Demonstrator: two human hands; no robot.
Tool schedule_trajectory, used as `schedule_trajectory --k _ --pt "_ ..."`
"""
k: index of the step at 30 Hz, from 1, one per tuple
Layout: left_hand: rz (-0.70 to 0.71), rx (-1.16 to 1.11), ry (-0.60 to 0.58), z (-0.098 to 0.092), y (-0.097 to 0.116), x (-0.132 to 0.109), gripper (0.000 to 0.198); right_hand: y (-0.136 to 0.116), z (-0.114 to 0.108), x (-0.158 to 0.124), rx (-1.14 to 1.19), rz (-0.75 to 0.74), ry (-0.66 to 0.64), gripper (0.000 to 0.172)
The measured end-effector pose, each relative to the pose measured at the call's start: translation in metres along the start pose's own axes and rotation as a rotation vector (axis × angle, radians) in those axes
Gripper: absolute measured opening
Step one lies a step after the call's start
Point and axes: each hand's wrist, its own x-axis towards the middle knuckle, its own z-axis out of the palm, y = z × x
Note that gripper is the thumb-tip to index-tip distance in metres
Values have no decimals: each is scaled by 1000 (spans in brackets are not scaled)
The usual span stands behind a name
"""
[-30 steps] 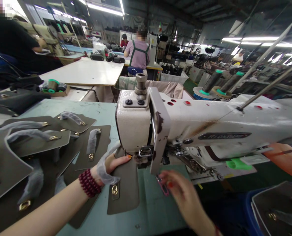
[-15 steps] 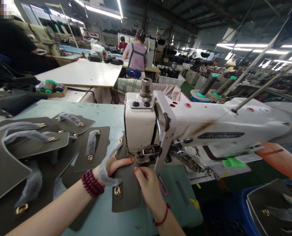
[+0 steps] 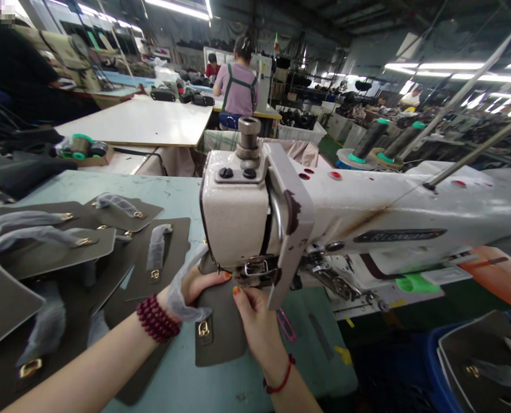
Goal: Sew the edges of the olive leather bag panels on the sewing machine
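A dark grey panel (image 3: 221, 318) lies on the pale green table top, its far end under the head of a white sewing machine (image 3: 238, 206). My left hand (image 3: 192, 285) is closed on its left side, thumb on top near the needle area, the other fingers mostly hidden. A handle wrapped in clear plastic (image 3: 180, 298) loops over that hand, fixed to the panel by a gold buckle (image 3: 203, 329). At the panel's right edge, my right hand (image 3: 259, 324) pinches it between thumb and curled fingers, just below the presser foot. The needle itself is hidden.
Similar grey panels with wrapped handles (image 3: 57, 246) overlap on the left. Pink snips (image 3: 287, 326) lie right of my right hand. A blue bin (image 3: 431, 350) holds more panels at lower right. Thread cones (image 3: 369, 140) stand behind the machine; a seated co-worker (image 3: 238, 86) is beyond.
The camera view has shifted slightly, so the machine appears larger and nearer. Both hands keep their hold on the panel, with only slight movement relative to the machine.
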Motion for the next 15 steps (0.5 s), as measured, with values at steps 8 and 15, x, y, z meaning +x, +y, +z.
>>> schedule_trajectory --k 8,15 --pt "59 11 138 7 -5 2 41 -2 -2 1 -56 -12 -38 53" --pt "22 -64 326 11 12 -1 26 -4 -5 2 -97 -24 -61 53"
